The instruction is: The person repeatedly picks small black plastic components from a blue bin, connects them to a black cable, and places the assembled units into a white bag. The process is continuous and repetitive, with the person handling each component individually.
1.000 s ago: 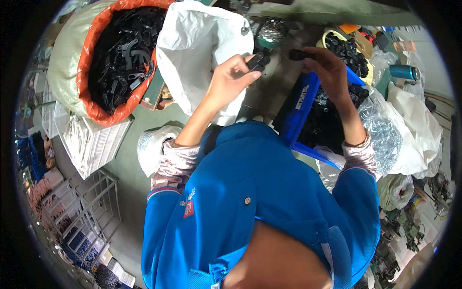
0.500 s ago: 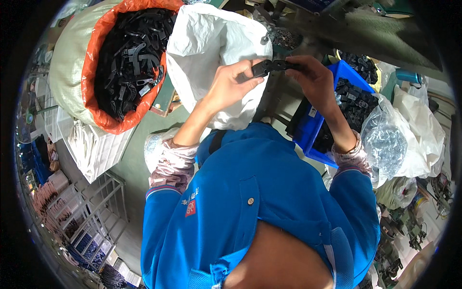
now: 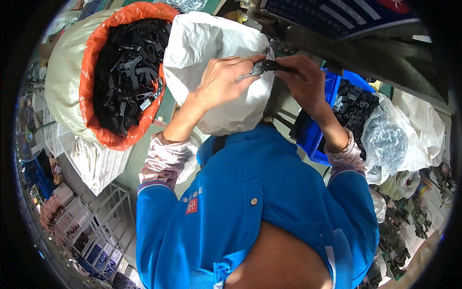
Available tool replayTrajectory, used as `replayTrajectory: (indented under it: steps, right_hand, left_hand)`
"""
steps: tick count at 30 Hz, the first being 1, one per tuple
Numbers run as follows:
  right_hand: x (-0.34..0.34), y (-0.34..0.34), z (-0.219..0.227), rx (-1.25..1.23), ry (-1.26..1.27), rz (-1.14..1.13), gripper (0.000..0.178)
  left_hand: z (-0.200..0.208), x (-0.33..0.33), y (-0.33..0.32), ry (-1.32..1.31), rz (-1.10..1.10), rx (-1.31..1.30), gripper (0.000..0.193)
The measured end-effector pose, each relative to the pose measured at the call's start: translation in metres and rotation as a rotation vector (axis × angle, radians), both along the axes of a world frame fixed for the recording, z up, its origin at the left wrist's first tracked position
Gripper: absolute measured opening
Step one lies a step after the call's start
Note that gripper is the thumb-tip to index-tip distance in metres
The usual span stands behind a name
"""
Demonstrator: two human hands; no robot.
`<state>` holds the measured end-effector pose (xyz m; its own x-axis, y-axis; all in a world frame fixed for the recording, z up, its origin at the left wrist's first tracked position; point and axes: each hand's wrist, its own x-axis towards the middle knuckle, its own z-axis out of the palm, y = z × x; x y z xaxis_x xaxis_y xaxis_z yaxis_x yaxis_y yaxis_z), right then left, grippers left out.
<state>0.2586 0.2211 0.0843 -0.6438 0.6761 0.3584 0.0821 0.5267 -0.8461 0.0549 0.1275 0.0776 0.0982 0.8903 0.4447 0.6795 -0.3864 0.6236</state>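
Both my hands meet over the white sack (image 3: 219,113), which gapes in front of me. My left hand (image 3: 222,79) is closed round the left end of a small black part (image 3: 271,65), where a shiny grey surface shows near the fingertips. The fingers of my right hand (image 3: 305,81) pinch the other, rounded end of this part. Whether it is one piece or two joined pieces, I cannot tell. Left of the white sack stands a woven sack (image 3: 67,79) with an orange rim, full of curved black lever-like parts (image 3: 132,72).
On the right, a blue crate (image 3: 313,144) holds many small black parts (image 3: 356,103). Beside it lie clear plastic bags (image 3: 385,144) and a white bag (image 3: 426,130). A dark machine beam (image 3: 385,60) crosses beyond my right hand. Stacked white sheets (image 3: 96,161) and a metal rack (image 3: 103,224) stand left.
My hands have come closer together, and the part between them has turned so that a grey face shows. The whole view has shifted slightly, bringing more of the dark machine and a blue sign into sight.
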Motion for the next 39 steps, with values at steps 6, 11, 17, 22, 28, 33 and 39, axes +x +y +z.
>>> replayTrajectory:
  steps: [6,11,17,22,28,33,39]
  right_hand:
    - [-0.011,0.002,0.001,0.075,-0.004,-0.068,0.022]
    - [-0.012,0.010,-0.004,0.145,-0.049,-0.156,0.020]
    - [-0.015,0.019,-0.013,0.286,-0.214,-0.209,0.020]
    - [-0.015,0.019,-0.012,-0.321,-0.070,-0.175,0.025]
    - [-0.008,0.031,-0.018,-0.419,0.059,-0.112,0.020]
    - [0.002,0.097,-0.109,0.701,-0.822,-0.357,0.023]
    - [-0.015,0.120,-0.133,0.390,-1.068,-0.174,0.049]
  left_hand:
    - [0.019,-0.017,0.014,0.105,-0.070,0.005,0.030]
    - [0.029,-0.028,0.034,0.144,-0.115,0.050,0.038]
    - [0.030,-0.028,0.050,0.158,-0.138,-0.241,0.018]
    - [0.026,-0.036,0.061,0.167,-0.208,-0.216,0.022]
    - [0.022,-0.047,0.044,0.082,-0.165,-0.275,0.021]
    - [0.020,-0.046,0.050,0.058,-0.210,-0.271,0.021]
    - [0.027,-0.047,0.049,0.040,-0.191,-0.259,0.020]
